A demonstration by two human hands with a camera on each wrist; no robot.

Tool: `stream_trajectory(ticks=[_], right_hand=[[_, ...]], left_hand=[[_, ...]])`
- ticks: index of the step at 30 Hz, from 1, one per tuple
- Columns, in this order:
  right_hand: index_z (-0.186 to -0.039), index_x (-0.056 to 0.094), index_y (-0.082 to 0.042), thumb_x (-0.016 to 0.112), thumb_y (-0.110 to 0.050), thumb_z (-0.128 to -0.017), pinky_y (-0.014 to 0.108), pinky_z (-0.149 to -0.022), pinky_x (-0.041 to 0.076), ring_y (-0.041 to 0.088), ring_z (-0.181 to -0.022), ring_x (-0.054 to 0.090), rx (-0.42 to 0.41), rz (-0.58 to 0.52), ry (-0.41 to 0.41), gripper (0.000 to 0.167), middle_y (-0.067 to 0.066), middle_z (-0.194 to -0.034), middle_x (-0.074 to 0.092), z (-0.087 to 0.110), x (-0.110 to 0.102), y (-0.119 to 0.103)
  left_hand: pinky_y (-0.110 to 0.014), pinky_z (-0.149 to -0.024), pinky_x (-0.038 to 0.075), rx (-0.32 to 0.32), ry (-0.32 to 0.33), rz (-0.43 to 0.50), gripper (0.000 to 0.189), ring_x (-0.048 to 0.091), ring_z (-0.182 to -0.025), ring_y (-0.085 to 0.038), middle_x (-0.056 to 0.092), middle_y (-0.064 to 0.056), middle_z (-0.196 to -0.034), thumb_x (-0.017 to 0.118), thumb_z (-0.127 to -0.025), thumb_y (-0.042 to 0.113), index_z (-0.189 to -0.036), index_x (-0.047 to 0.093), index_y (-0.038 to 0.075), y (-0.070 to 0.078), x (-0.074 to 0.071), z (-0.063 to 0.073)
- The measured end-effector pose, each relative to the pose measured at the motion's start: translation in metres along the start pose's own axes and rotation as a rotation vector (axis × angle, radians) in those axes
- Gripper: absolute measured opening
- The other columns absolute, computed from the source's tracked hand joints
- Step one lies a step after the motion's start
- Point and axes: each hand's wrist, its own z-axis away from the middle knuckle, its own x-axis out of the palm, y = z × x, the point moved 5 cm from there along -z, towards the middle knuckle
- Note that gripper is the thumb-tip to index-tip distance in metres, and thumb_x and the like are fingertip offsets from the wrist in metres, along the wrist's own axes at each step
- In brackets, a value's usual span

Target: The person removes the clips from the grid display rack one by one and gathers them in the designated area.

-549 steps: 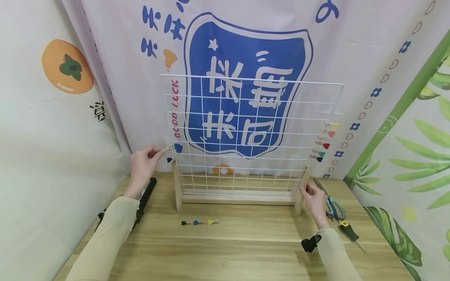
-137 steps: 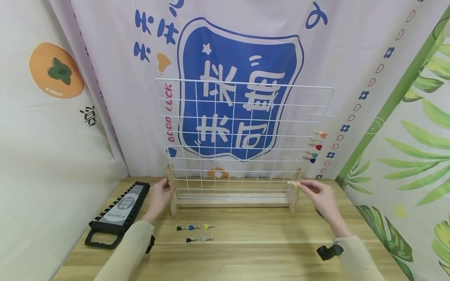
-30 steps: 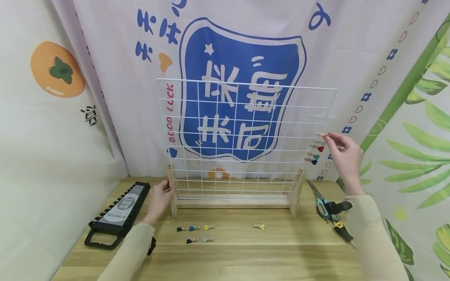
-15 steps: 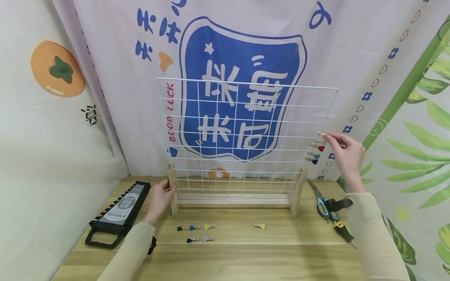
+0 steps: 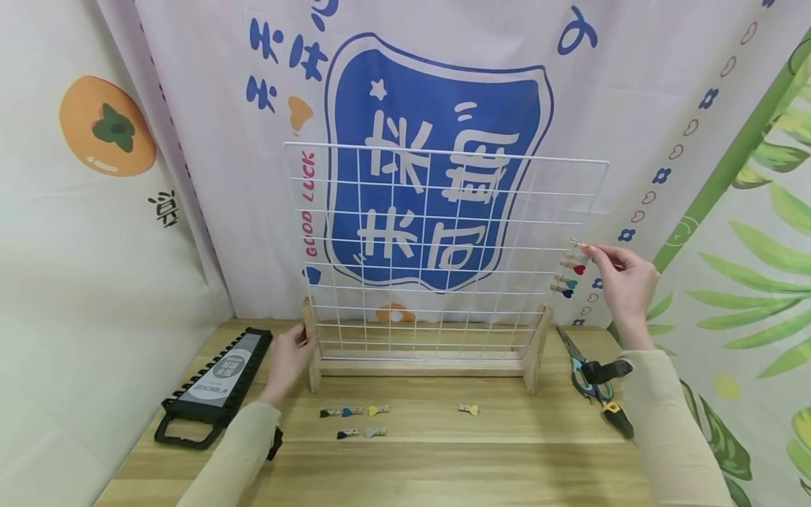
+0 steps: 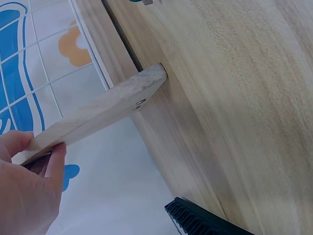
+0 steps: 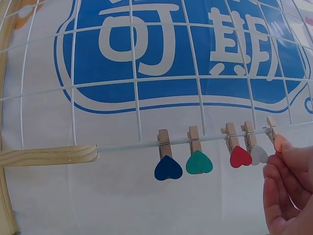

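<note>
A white wire grid (image 5: 393, 249) stands upright in a wooden stand (image 5: 424, 367). My right hand (image 5: 627, 282) pinches the orange heart clothespin (image 7: 280, 142) at the grid's right edge, its wooden end at the wire. Below it in the head view, clothespins with a white heart (image 7: 259, 154), a red heart (image 7: 240, 156), a green heart (image 7: 199, 162) and a dark blue heart (image 7: 168, 168) are clipped along the same edge wire. My left hand (image 5: 290, 360) grips the stand's left wooden post (image 6: 98, 110) between thumb and fingers.
On the table lie several heart clothespins, among them a pale yellow one (image 5: 469, 409) and a grey one (image 5: 375, 432). A black rack (image 5: 218, 384) lies at left. Scissors (image 5: 584, 373) and a screwdriver (image 5: 617, 420) lie at right, near my sleeve.
The left hand went from the grid's left edge down to the post. The yellow clothespin left the right edge and now lies on the table. The right hand moved up to the orange one.
</note>
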Motion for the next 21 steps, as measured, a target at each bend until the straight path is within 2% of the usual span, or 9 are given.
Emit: stream_trajectory(ticks=[7, 12, 16, 21], right_hand=[[-0.111, 0.073, -0.007, 0.068, -0.036, -0.094, 0.005, -0.063, 0.044, -0.01, -0.073, 0.057, 0.037, -0.04, 0.007, 0.034, -0.038, -0.08, 0.061, -0.002, -0.004, 0.004], [-0.11, 0.074, -0.007, 0.069, -0.032, -0.093, 0.004, -0.064, 0.046, -0.01, -0.074, 0.059, 0.05, -0.075, 0.001, 0.031, -0.038, -0.079, 0.062, 0.002, -0.013, 0.006], [-0.11, 0.074, -0.008, 0.072, -0.029, -0.091, 0.004, -0.061, 0.046, -0.008, -0.073, 0.061, 0.069, -0.085, -0.025, 0.028, -0.036, -0.08, 0.064, 0.011, -0.018, 0.008], [-0.11, 0.073, -0.005, 0.071, -0.029, -0.092, 0.005, -0.057, 0.045, -0.011, -0.072, 0.061, 0.006, -0.025, -0.099, 0.03, -0.039, -0.08, 0.062, 0.032, -0.017, 0.012]], left_hand=[[-0.045, -0.082, 0.061, -0.007, -0.017, 0.02, 0.01, 0.071, -0.1, -0.043, 0.07, -0.032, -0.106, 0.062, -0.093, 0.001, -0.094, 0.065, -0.009, -0.001, 0.002, -0.001], [-0.045, -0.081, 0.062, -0.005, -0.012, 0.01, 0.01, 0.071, -0.099, -0.042, 0.071, -0.031, -0.104, 0.063, -0.093, 0.001, -0.092, 0.065, -0.009, -0.002, 0.002, -0.002], [-0.046, -0.081, 0.061, -0.005, -0.009, 0.012, 0.009, 0.071, -0.099, -0.042, 0.071, -0.032, -0.105, 0.063, -0.092, 0.0, -0.093, 0.065, -0.009, -0.003, 0.002, -0.003], [-0.046, -0.083, 0.061, -0.007, -0.015, 0.02, 0.01, 0.07, -0.101, -0.043, 0.07, -0.033, -0.108, 0.063, -0.092, -0.001, -0.095, 0.065, -0.01, -0.003, 0.003, -0.003]])
